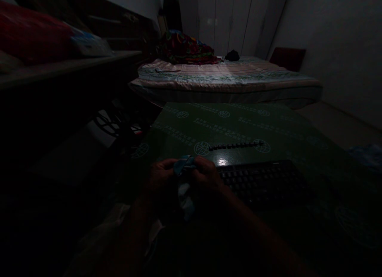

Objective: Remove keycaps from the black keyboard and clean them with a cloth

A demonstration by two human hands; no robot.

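Observation:
Both hands are closed on a light blue and white cloth (185,189), held just above the table in front of me. My left hand (162,175) pinches its left side, and my right hand (207,173) grips its right side. Whether something small is wrapped in the cloth cannot be seen. A black keyboard (262,181) lies right beside my right hand, its left end partly covered by the hand. Beyond the keyboard, a row of several small black keycaps (235,145) runs across the table.
The green table (227,129) carries printed globe marks. A bed (232,80) with a red flowered blanket (188,48) stands behind it. At left is a shelf (74,66) bearing a red bag (32,34). Pale fabric (110,225) lies near my left forearm. The room is very dark.

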